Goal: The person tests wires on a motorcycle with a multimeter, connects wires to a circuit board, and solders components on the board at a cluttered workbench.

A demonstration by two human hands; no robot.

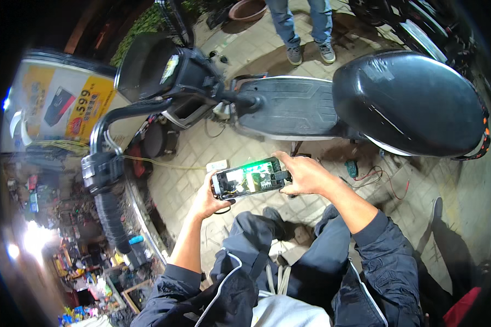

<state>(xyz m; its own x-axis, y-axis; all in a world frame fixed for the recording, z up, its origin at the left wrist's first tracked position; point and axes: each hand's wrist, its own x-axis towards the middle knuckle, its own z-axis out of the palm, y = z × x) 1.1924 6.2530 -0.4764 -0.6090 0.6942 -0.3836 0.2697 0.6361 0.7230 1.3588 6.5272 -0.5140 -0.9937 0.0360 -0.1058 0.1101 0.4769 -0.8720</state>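
Two bare hands supporting an oblong device (pixel 249 179), seen from beside the worker. The device lies between the hands, above the paving (pixel 183 188) and just beyond the worker's knees. Its long axis runs crosswise from palm to palm, the right end set slightly farther from the body than the left. Neither hand is nearer: each closes on one end. The left hand (pixel 203 203) clasps the left end, thumb along the near edge; its other fingers are largely hidden. The right hand (pixel 305 175) pinches the dark right end, thumb on the near side and forefinger on the far side. The upper face is bright, with a green glow along its far edge; whether this is a screen or exposed inner parts, I cannot tell.

Surroundings: a small white block (pixel 217 164) lies just beyond the device's left end, a yellow cord (pixel 166 162) leading toward it. To the right, well apart, a dark green box (pixel 352 169) with thin wires rests on the ground. A scooter (pixel 289 106) stands sideways beyond the hands.
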